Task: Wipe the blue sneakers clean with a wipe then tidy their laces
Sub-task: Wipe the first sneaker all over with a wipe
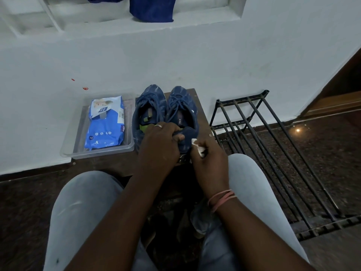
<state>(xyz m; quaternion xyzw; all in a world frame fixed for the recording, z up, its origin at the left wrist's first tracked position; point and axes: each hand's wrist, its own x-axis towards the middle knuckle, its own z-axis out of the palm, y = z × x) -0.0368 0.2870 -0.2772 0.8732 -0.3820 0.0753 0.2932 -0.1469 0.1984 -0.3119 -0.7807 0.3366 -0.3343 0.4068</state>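
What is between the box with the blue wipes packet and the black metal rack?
In the head view, the two blue sneakers on a small wooden stool, with both hands at their heels.

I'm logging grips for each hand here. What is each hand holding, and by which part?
The left hand grips the right-hand sneaker by its heel collar. The right hand pinches a crumpled white wipe in its fingertips, against that heel.

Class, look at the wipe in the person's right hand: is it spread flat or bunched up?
Bunched up: the wipe shows only as a small crumpled wad in the right hand.
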